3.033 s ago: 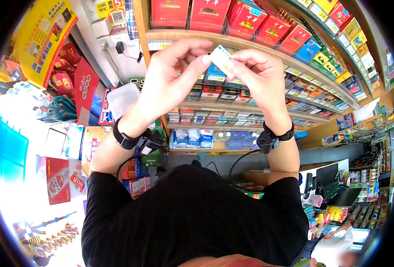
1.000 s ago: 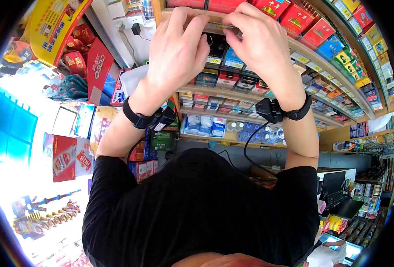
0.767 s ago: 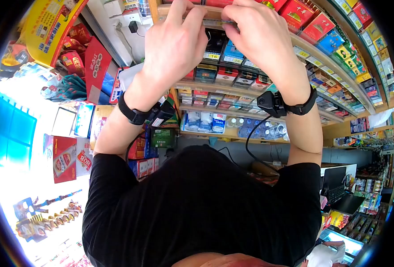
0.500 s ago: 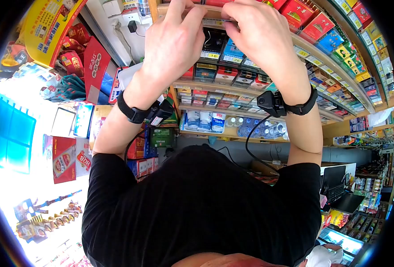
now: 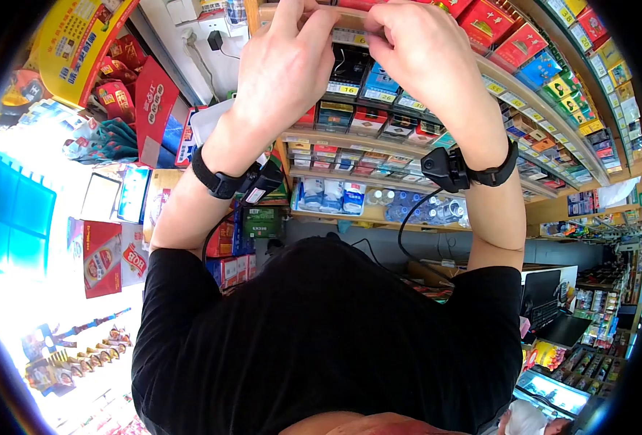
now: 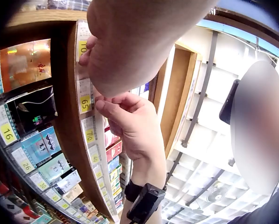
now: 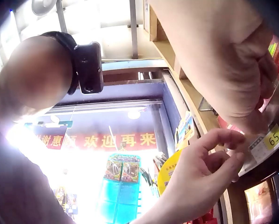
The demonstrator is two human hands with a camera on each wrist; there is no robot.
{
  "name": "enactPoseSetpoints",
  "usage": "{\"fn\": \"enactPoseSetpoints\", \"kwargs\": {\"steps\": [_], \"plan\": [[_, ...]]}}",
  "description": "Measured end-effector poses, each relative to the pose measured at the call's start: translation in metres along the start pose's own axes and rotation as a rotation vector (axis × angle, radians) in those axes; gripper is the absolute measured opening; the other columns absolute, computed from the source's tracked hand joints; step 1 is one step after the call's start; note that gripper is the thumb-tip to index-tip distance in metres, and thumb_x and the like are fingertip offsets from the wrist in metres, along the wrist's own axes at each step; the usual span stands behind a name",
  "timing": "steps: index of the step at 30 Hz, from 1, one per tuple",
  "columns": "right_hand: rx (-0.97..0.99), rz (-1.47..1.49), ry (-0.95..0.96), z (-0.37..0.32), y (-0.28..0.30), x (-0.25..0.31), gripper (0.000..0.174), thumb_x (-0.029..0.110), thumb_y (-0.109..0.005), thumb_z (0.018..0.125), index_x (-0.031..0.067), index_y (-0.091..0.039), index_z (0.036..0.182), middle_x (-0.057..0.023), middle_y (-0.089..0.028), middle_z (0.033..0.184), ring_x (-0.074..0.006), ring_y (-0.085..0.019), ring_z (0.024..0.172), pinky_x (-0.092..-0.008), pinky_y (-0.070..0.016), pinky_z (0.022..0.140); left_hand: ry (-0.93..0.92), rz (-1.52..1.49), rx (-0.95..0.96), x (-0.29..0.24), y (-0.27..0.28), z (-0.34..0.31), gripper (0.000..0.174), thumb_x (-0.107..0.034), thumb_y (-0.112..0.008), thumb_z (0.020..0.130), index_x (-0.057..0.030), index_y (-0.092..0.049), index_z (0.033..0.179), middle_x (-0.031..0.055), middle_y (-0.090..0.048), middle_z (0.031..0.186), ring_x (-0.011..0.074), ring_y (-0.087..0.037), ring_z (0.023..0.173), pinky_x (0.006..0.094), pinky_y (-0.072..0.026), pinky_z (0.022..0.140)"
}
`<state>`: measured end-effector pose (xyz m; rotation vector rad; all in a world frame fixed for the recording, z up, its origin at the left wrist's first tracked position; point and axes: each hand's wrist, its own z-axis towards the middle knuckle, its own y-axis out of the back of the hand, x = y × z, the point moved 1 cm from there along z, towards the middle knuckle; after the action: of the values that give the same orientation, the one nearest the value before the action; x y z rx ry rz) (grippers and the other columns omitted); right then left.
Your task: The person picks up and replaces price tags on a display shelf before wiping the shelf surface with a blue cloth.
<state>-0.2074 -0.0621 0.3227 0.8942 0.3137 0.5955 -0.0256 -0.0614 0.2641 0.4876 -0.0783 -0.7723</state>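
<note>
In the head view, my left hand (image 5: pixel 285 72) and right hand (image 5: pixel 426 58) are side by side at the shelf's upper front edge, with a white price tag (image 5: pixel 346 36) between them. Seen from the left wrist, my right hand (image 6: pixel 134 126) has thumb and forefinger together on the tag marked 65 (image 6: pixel 85 103); the heel of my left hand (image 6: pixel 130 46) covers the strip above. The right wrist view shows my left hand (image 7: pixel 200 172), thumb and fingers bent around the strip's end by the 65 tag (image 7: pixel 273 139). Fingertip contact is partly hidden.
Clear-fronted compartments hold a black pack (image 5: pixel 348 67) and a blue pack (image 5: pixel 381 83) below the strip. Red boxes (image 5: pixel 518 45) stand on the shelf above. Bottles (image 5: pixel 415 206) sit low. A wall socket (image 5: pixel 216 29) is at the upper left.
Since the earliest frame, both hands have moved up from holding a small white card in the air to the shelf edge. In the last half second, the right hand has shifted slightly, uncovering more tag.
</note>
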Motion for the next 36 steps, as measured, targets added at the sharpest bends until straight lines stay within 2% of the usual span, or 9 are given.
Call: {"fn": "enactPoseSetpoints", "kwargs": {"steps": [9, 12, 14, 15, 18, 21, 24, 27, 36], "plan": [[0.111, 0.222, -0.150, -0.001, 0.003, -0.004, 0.013, 0.011, -0.073, 0.084, 0.0005, -0.076, 0.092, -0.0228, -0.073, 0.082, -0.0431, -0.073, 0.085, -0.0503, -0.0582, 0.079, -0.015, -0.026, 0.004, 0.015, -0.011, -0.006, 0.032, -0.001, -0.071, 0.089, -0.0071, -0.068, 0.119, 0.0109, -0.061, 0.113, 0.0340, -0.070, 0.086, 0.0439, -0.0592, 0.071], [-0.056, 0.407, -0.292, -0.012, 0.000, -0.017, 0.014, 0.013, -0.074, 0.091, 0.0026, -0.079, 0.100, -0.0204, -0.075, 0.081, -0.0300, -0.078, 0.083, -0.0476, -0.0593, 0.079, -0.056, -0.037, -0.026, 0.021, -0.016, -0.010, 0.033, -0.003, -0.073, 0.092, -0.0094, -0.069, 0.124, 0.0089, -0.062, 0.116, 0.0292, -0.073, 0.084, 0.0405, -0.0612, 0.069], [-0.344, 0.678, -0.175, -0.022, -0.009, -0.048, 0.013, 0.005, -0.074, 0.100, 0.0038, -0.079, 0.112, 0.0005, -0.077, 0.093, -0.0111, -0.071, 0.077, -0.0303, -0.0531, 0.064, -0.019, -0.048, -0.011, 0.017, -0.015, -0.011, 0.033, -0.003, -0.073, 0.092, -0.0095, -0.069, 0.125, 0.0088, -0.062, 0.116, 0.0284, -0.074, 0.085, 0.0403, -0.0616, 0.069], [-0.547, 0.676, -0.135, -0.032, 0.002, -0.060, 0.015, 0.004, -0.071, 0.104, 0.0007, -0.079, 0.116, 0.0023, -0.076, 0.091, -0.0045, -0.067, 0.083, -0.0227, -0.0503, 0.068, 0.002, -0.079, -0.024, 0.014, -0.016, -0.010, 0.034, -0.002, -0.073, 0.092, -0.0096, -0.070, 0.125, 0.0091, -0.061, 0.117, 0.0278, -0.074, 0.086, 0.0398, -0.0617, 0.069], [-0.535, 0.707, -0.306, -0.056, 0.007, -0.070, 0.012, 0.003, -0.076, 0.096, 0.0040, -0.077, 0.108, -0.0003, -0.072, 0.099, -0.0056, -0.064, 0.082, -0.0215, -0.0493, 0.067, -0.005, -0.050, -0.039, 0.024, -0.024, -0.012, 0.035, 0.000, -0.073, 0.092, -0.0085, -0.071, 0.126, 0.0093, -0.060, 0.119, 0.0250, -0.075, 0.087, 0.0375, -0.0619, 0.070], [-0.509, 0.467, -0.196, -0.070, -0.001, -0.075, 0.016, 0.004, -0.077, 0.094, 0.0047, -0.077, 0.110, -0.0008, -0.071, 0.097, -0.0070, -0.065, 0.082, -0.0221, -0.0494, 0.068, -0.097, -0.045, -0.103, 0.022, -0.028, -0.010, 0.036, 0.001, -0.074, 0.091, -0.0065, -0.071, 0.125, 0.0092, -0.061, 0.121, 0.0231, -0.075, 0.088, 0.0364, -0.0612, 0.070], [-0.491, 0.087, -0.070, -0.077, -0.001, -0.067, 0.030, 0.005, -0.079, 0.086, 0.0046, -0.075, 0.115, -0.0095, -0.069, 0.108, -0.0267, -0.066, 0.095, -0.0379, -0.0537, 0.082, -0.136, -0.041, -0.101, 0.012, -0.030, -0.009, 0.039, 0.003, -0.073, 0.090, -0.0052, -0.072, 0.128, 0.0091, -0.062, 0.123, 0.0218, -0.073, 0.089, 0.0356, -0.0599, 0.072], [-0.484, -0.039, 0.055, -0.075, -0.007, -0.063, 0.038, 0.005, -0.080, 0.082, 0.0045, -0.074, 0.119, -0.0106, -0.067, 0.117, -0.0341, -0.061, 0.108, -0.0439, -0.0516, 0.092, -0.149, -0.092, -0.052, -0.002, -0.039, -0.005, 0.049, 0.004, -0.074, 0.088, -0.0030, -0.071, 0.136, 0.0092, -0.062, 0.126, 0.0211, -0.069, 0.088, 0.0366, -0.0583, 0.074], [-0.432, -0.082, 0.127, -0.079, -0.020, -0.066, 0.044, 0.003, -0.082, 0.077, 0.0035, -0.073, 0.121, -0.0076, -0.065, 0.120, -0.0307, -0.059, 0.108, -0.0457, -0.0470, 0.089, -0.149, -0.028, 0.043, -0.012, -0.044, -0.008, 0.054, 0.000, -0.077, 0.084, -0.0027, -0.069, 0.137, 0.0124, -0.060, 0.130, 0.0236, -0.066, 0.090, 0.0396, -0.0566, 0.081]]}}
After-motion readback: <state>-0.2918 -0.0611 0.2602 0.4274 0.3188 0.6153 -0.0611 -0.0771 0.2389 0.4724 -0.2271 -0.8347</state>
